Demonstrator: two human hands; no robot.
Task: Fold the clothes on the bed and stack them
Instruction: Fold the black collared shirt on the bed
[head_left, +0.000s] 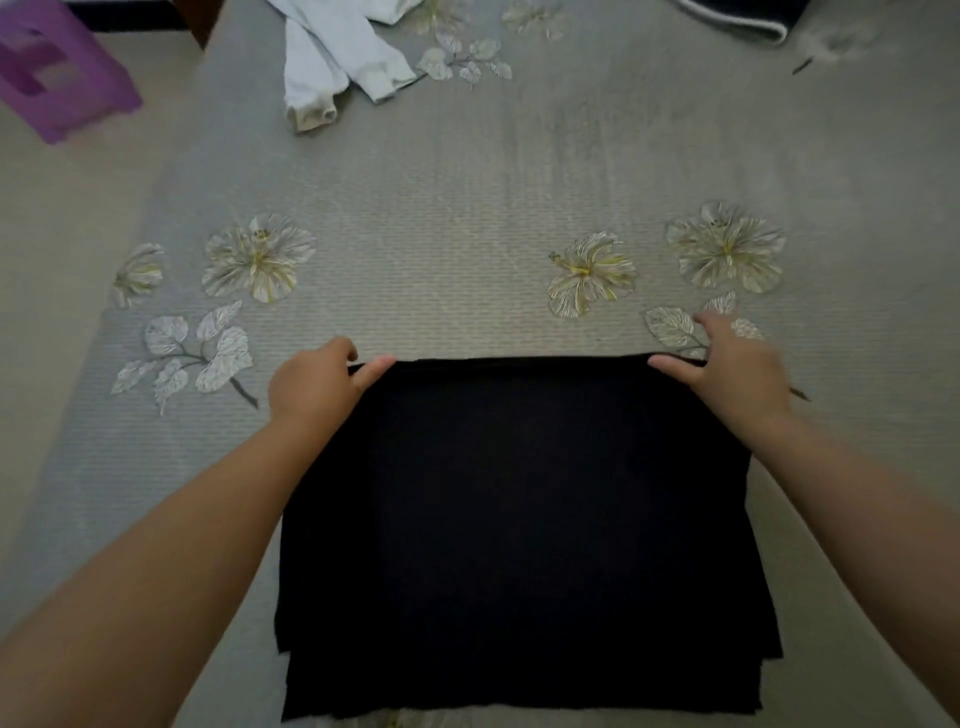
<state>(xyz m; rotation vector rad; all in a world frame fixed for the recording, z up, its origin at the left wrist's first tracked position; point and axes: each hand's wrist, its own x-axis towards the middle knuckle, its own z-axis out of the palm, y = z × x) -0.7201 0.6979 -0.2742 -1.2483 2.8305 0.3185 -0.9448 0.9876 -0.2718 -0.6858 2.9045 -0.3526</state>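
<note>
A black garment lies folded flat on the bed, filling the 6 o'clock half of the view as a broad dark rectangle, with a second layer showing as a slightly offset edge along its near side. Both hands sit at its far edge. The left hand, at about 9 o'clock from the cloth's centre, pinches the far left corner, thumb lying on top of the fabric and the other fingers curled under the edge. The right hand, toward 2 o'clock, grips the far right corner the same way, thumb pressed along the top of the hem and fingers tucked beyond it; how far those fingers wrap under cannot be told. Both forearms reach in from the lower corners of the view.

The bed cover is grey with embroidered pale flowers and leaves. At 11 o'clock, well apart from the black cloth, a white garment lies unfolded with its cuffs pointing toward the viewer. A dark item with a pale rim sits at 1 o'clock at the top edge. A purple plastic stool stands on the floor at 10 o'clock
</note>
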